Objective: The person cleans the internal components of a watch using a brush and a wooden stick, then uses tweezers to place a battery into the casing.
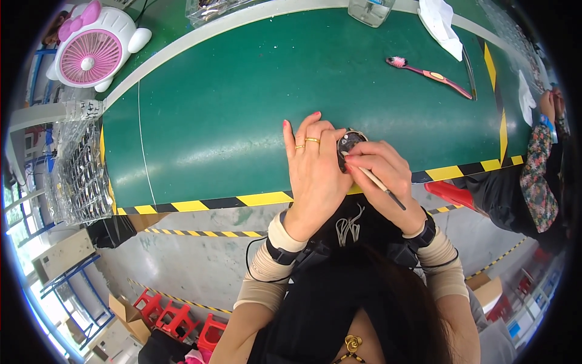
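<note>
Near the front edge of the green work table, a small round dark part [350, 143] with a pale rim sits between my hands. My left hand [316, 162] steadies it at its left side, thumb and forefinger side against it, while other fingers stretch toward the far side. Between the fingertips of my right hand [388, 173] is a thin stick-like tool [381, 184], pale along the shaft and dark at its rear end. Its front tip meets the dark part, though my fingers partly hide the contact.
A pink toothbrush [433, 76] and thin dark tweezers [470, 74] lie at the right. White paper [441, 27] and a clear container [368, 12] are at the back. Clear plastic trays [79, 173] and a pink-white fan [91, 59] stand left. Another person's hand [547, 106] is far right.
</note>
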A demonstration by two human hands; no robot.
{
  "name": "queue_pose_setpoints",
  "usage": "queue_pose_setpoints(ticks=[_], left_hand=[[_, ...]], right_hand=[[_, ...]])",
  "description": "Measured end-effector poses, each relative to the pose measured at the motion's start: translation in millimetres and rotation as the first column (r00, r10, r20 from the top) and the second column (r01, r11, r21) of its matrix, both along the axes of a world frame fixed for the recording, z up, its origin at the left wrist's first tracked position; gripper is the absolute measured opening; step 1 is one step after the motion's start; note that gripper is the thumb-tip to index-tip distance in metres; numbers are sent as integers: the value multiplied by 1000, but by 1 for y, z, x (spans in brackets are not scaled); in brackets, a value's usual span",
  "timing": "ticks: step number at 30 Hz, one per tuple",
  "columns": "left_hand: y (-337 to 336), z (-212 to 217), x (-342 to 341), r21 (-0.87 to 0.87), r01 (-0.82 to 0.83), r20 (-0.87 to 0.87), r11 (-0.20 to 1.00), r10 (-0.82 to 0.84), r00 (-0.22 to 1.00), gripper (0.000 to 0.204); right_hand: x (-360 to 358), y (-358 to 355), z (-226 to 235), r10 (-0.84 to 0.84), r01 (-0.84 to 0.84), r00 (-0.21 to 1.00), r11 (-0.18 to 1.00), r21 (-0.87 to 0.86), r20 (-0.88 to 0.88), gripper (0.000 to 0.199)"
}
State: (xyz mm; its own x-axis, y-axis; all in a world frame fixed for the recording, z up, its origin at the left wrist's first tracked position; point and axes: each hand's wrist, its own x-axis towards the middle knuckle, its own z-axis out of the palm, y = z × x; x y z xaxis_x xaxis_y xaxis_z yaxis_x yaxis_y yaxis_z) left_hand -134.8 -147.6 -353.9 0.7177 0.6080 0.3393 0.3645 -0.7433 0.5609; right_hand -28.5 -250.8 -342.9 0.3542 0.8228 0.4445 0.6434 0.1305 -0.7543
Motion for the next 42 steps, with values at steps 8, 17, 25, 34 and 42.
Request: queue_pose_setpoints(ticks=[8, 17, 25, 34, 42], left_hand=[[1, 7, 0, -57, 8, -9, 998, -9, 1000, 47], [0, 6, 1, -48, 8, 11, 999, -7, 1000, 47], [1, 5, 1, -49, 6, 17, 999, -5, 1000, 47], [1, 6, 0, -53, 15, 10, 998, -15, 1000, 48], [1, 8, 0, -94, 42, 32, 995, -39, 999, 55]], right_hand=[[0, 1, 1, -57, 58, 997, 998, 22, -61, 22], [-4, 0, 1, -120, 117, 982, 993, -26, -144, 20], [0, 1, 2, -63, 62, 993, 998, -12, -96, 19], [1, 0, 3, -42, 41, 990, 999, -10, -132, 20], [-2, -4, 8, -140, 139, 940, 990, -26, -312, 19]])
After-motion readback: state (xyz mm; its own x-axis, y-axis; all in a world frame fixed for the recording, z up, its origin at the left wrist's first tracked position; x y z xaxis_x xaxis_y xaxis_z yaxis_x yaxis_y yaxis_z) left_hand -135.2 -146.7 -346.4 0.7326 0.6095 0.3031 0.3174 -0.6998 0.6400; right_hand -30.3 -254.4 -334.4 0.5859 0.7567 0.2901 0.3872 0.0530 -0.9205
